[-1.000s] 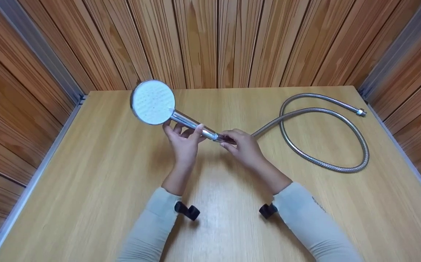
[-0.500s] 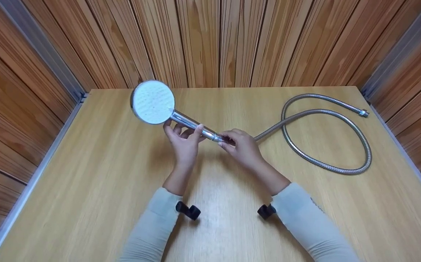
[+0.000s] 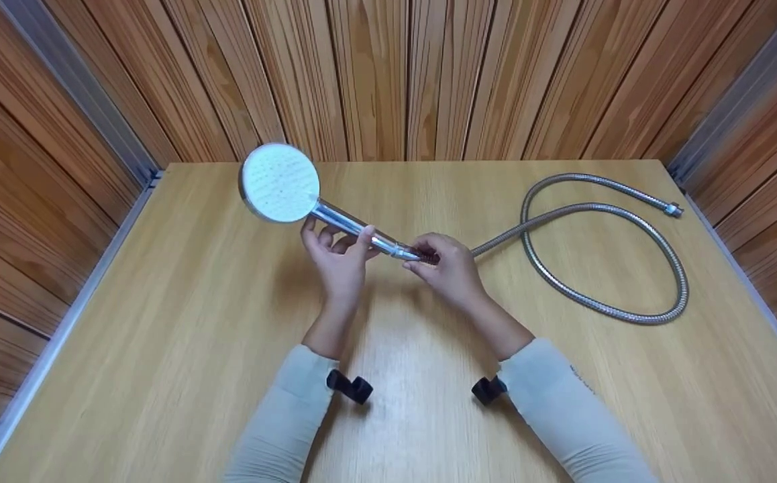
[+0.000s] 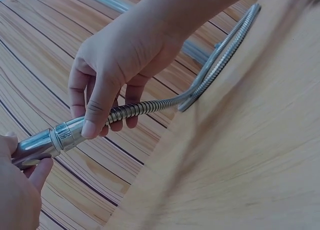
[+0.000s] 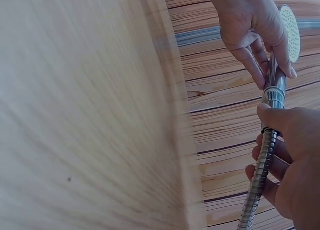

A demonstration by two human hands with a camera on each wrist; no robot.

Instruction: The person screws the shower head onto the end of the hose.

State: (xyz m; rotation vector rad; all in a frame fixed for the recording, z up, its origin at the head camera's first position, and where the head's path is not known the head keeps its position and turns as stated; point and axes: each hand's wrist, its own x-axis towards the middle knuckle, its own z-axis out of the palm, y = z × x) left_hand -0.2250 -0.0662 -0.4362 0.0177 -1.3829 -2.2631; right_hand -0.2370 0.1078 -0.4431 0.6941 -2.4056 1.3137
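A chrome shower head (image 3: 281, 182) with a round white face is held tilted above the table, its face toward the head camera. My left hand (image 3: 340, 265) grips its handle (image 3: 341, 220), thumb in front and fingers behind. At the handle's lower end, my right hand (image 3: 452, 268) pinches the metal connector (image 4: 70, 133) of a flexible shower hose (image 3: 670, 251). In the left wrist view the connector meets the handle end, with a narrow ring between them; whether it is threaded on, I cannot tell. Ribbed hose (image 5: 260, 180) runs back beneath the right palm.
The hose lies in a loop on the right of the wooden table (image 3: 160, 322), its free end nut (image 3: 674, 210) near the back right corner. Wood-plank walls (image 3: 375, 80) stand behind and at both sides. Black wrist cameras (image 3: 351, 387) sit on both sleeves.
The shower head has risen slightly in the head view. My right fingers have shifted a little on the connector. The hose loop has slid slightly to the right and down in the head view.
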